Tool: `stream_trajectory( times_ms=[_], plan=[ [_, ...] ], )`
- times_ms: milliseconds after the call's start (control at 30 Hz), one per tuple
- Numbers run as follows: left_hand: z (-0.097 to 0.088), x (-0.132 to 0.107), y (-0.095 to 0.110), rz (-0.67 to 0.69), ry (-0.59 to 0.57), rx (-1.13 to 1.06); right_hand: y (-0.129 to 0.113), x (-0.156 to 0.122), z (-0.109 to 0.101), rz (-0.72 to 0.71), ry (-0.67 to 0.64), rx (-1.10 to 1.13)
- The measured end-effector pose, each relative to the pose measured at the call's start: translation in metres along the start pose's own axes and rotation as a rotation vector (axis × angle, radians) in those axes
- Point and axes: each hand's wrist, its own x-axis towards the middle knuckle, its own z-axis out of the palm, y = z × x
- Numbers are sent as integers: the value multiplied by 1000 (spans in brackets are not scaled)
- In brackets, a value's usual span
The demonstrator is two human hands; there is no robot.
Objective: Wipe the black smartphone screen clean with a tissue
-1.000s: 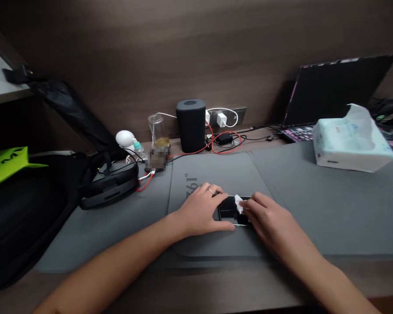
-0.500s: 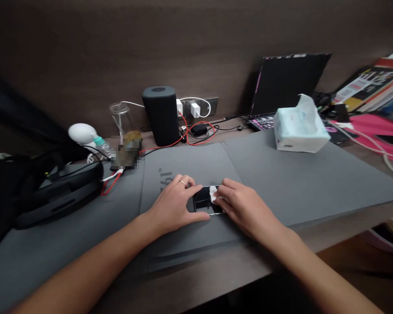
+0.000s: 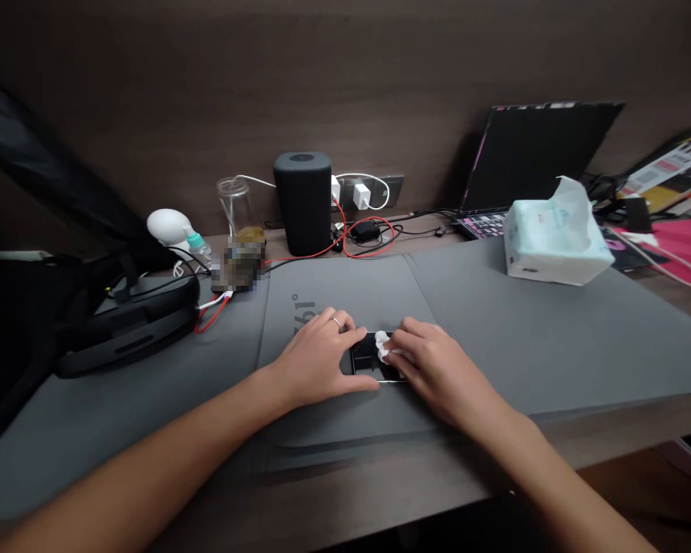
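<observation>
A smartphone (image 3: 365,363) with a dark, glossy screen lies flat on the grey desk mat (image 3: 345,288). My left hand (image 3: 316,357), a ring on one finger, grips its left end, with the thumb along the near edge and a fingertip at the far edge. A crumpled white tissue (image 3: 382,347) is pinched in my right hand (image 3: 431,357) and pressed against the screen. That hand covers the right part of the phone.
Behind the hands stand a black speaker (image 3: 303,207), a glass jar (image 3: 236,206) and tangled red and black cables (image 3: 371,236). To the right are a tissue pack (image 3: 556,246) and an open laptop (image 3: 538,157). A black headset (image 3: 130,326) lies at left.
The camera view has turned slightly left, so everything sits further right in the picture. Both hands keep nearly the same places on the phone, with the tissue still against the screen.
</observation>
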Motion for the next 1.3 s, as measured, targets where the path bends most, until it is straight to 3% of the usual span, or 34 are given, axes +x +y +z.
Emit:
stream_trajectory(
  times_ms=[233, 333, 433, 500, 733, 933, 1000, 1200, 1300],
  plan=[
    [0, 1, 1, -64, 17, -44, 31, -24, -16, 96, 35, -21],
    [0, 1, 0, -67, 26, -72, 14, -21, -10, 67, 28, -10],
    [1, 1, -1, -51, 16, -86, -10, 0, -1, 7, -25, 27],
    [1, 0, -2, -49, 11, -84, -12, 9, -2, -12, -75, 36],
    [1, 1, -1, -64, 16, -65, 28, -22, -18, 111, -81, -27],
    [1, -1, -2, -51, 12, -27, -22, -2, 8, 2, -11, -178],
    [2, -1, -3, -46, 6, -12, -28, 5, 11, -43, -5, -209],
    [2, -2, -2, -72, -4, -1, 24, -29, -9, 90, 28, -175],
    [2, -2, -2, -83, -7, -9, 26, -36, -13, 146, 43, -170]
  ],
)
